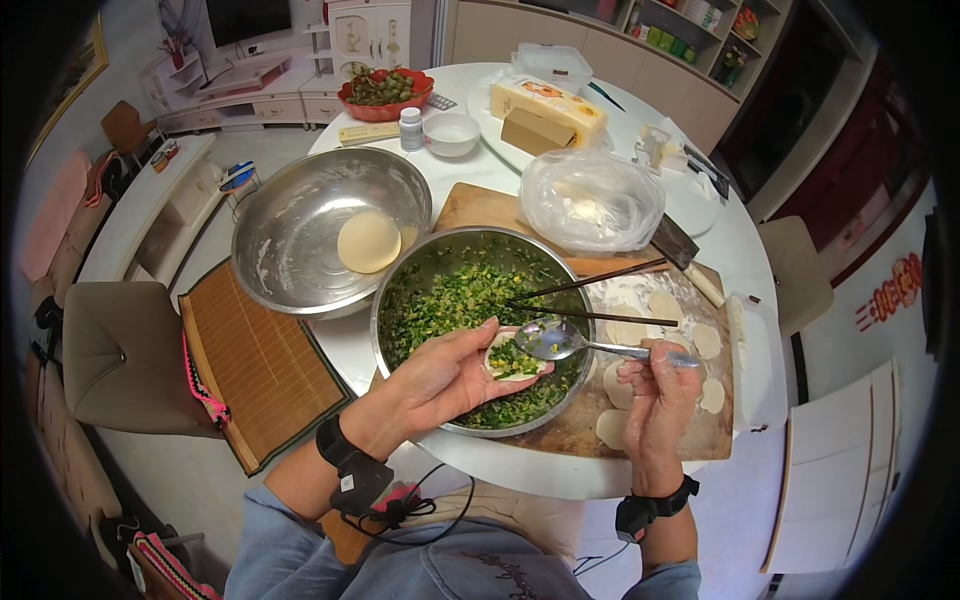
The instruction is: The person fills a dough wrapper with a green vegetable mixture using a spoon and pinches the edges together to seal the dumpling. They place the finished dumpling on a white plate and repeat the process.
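A round dough wrapper (492, 370) lies across the palm and fingers of my left hand (450, 379), with chopped green and yellow filling (514, 361) heaped on it. My right hand (663, 397) grips the handle of a metal spoon (555, 339), whose bowl is over the wrapper's edge and carries bits of filling. Beneath both is a steel bowl (381, 315) of the same chopped greens. Two dark chopsticks (622, 313) lean out over its right rim. Several flat dough rounds (664, 306) rest on the floured wooden board (675, 442), partly hidden behind my right hand.
A larger steel basin (262, 202) holds a dough ball (367, 241). Behind the board's front area sit a plastic bag (592, 199), a cleaver (675, 241) and a wooden rolling pin (600, 266). A white plastic container (759, 367) stands at right; a white bowl (451, 135) is farther back.
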Motion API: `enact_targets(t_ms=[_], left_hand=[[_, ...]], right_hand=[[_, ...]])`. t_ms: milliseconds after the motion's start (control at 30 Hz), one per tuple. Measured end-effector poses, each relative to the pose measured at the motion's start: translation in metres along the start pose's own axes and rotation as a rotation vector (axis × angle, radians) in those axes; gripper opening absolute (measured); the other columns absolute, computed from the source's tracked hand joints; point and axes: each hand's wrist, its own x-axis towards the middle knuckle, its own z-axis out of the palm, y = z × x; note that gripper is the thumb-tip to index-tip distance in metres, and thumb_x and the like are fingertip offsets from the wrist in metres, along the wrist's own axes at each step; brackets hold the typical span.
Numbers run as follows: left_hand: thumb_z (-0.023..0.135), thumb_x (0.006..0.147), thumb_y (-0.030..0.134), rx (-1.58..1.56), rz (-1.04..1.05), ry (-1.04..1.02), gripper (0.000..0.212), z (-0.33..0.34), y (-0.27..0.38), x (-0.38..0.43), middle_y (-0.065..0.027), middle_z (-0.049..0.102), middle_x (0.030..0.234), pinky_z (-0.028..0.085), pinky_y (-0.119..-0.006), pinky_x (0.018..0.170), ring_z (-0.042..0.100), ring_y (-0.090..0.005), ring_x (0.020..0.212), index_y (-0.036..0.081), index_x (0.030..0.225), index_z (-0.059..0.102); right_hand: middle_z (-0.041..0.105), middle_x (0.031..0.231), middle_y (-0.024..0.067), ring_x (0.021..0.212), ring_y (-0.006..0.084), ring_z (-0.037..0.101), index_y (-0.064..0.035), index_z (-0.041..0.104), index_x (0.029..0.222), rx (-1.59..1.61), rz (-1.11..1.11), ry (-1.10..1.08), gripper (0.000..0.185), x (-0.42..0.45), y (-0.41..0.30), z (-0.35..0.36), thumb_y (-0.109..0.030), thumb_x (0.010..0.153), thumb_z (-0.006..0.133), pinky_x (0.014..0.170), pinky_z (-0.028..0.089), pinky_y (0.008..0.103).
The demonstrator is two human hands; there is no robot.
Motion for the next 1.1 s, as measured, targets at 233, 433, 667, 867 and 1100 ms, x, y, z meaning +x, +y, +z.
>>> enact_targets(t_ms=[233, 433, 667, 867, 1100], left_hand=[[0.038, 0.1, 0.021, 0.039, 0.017, 0.049, 0.033, -0.004, -0.001, 0.0, -0.0149, 0.05, 0.127, 0.046, -0.041, 0.099, 0.053, -0.024, 0.114, -0.003, 0.123, 0.043], [0.037, 0.1, 0.019, 0.044, 0.038, 0.053, 0.035, -0.006, -0.003, 0.001, -0.0158, 0.049, 0.128, 0.046, -0.039, 0.098, 0.051, -0.0241, 0.116, -0.005, 0.126, 0.041], [0.034, 0.101, 0.02, 0.046, 0.031, -0.011, 0.043, -0.008, -0.002, 0.003, -0.0223, 0.044, 0.13, 0.047, -0.038, 0.099, 0.05, -0.0278, 0.118, -0.012, 0.129, 0.034], [0.033, 0.101, 0.021, 0.015, 0.034, 0.025, 0.044, -0.007, -0.003, 0.002, -0.0222, 0.044, 0.13, 0.047, -0.036, 0.099, 0.051, -0.0274, 0.117, -0.012, 0.13, 0.034], [0.036, 0.1, 0.016, 0.025, 0.069, 0.06, 0.039, -0.009, -0.003, 0.001, -0.0225, 0.045, 0.129, 0.048, -0.038, 0.099, 0.051, -0.0283, 0.116, -0.012, 0.128, 0.035]], right_hand=[[0.061, 0.08, 0.0138, 0.063, 0.0217, 0.063, 0.0059, 0.056, 0.093, -0.109, -0.023, -0.087, 0.014, -0.003, -0.005, 0.013, -0.007, 0.089, 0.057, 0.056, 0.054, 0.0311], [0.062, 0.083, 0.015, 0.063, 0.022, 0.063, 0.0076, 0.057, 0.094, -0.094, -0.108, -0.122, 0.015, -0.006, -0.011, 0.012, -0.007, 0.089, 0.057, 0.059, 0.054, 0.0322], [0.063, 0.084, 0.0168, 0.065, 0.0208, 0.063, 0.0086, 0.059, 0.092, -0.174, -0.116, -0.156, 0.016, -0.008, -0.011, 0.007, -0.007, 0.089, 0.057, 0.061, 0.054, 0.0317], [0.063, 0.081, 0.0161, 0.064, 0.0203, 0.064, 0.0092, 0.058, 0.094, -0.264, -0.133, -0.24, 0.019, -0.015, -0.011, 0.013, -0.009, 0.089, 0.057, 0.062, 0.054, 0.0317], [0.062, 0.082, 0.0144, 0.063, 0.0201, 0.063, 0.0071, 0.057, 0.094, -0.134, -0.192, -0.091, 0.018, -0.003, -0.01, 0.005, -0.011, 0.089, 0.058, 0.062, 0.054, 0.0327]])
